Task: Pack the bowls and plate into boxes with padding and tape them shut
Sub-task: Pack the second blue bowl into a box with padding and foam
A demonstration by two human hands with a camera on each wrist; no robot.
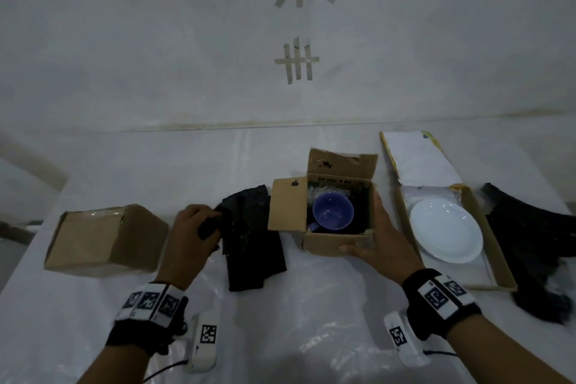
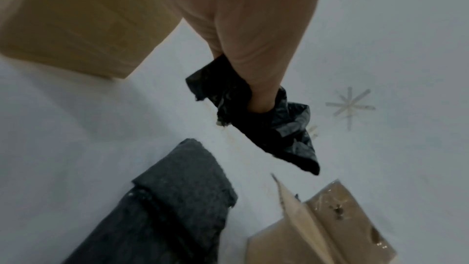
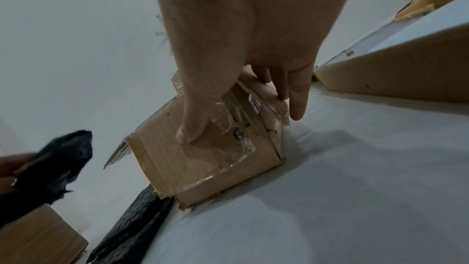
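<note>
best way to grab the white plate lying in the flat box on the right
Take the round white plate by its rim at the near edge, coming from above. It lies flat in the shallow flat cardboard box, whose low walls likely block a side approach, and the near rim seems to have the most free room. Slip fingertips under that rim and tilt it up before lifting.

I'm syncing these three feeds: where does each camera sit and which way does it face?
Head: looks down at the table; both hands show.
Left wrist: looks along the left hand gripping black padding.
Right wrist: looks along the right hand holding the open box.
All three views share this box.
</note>
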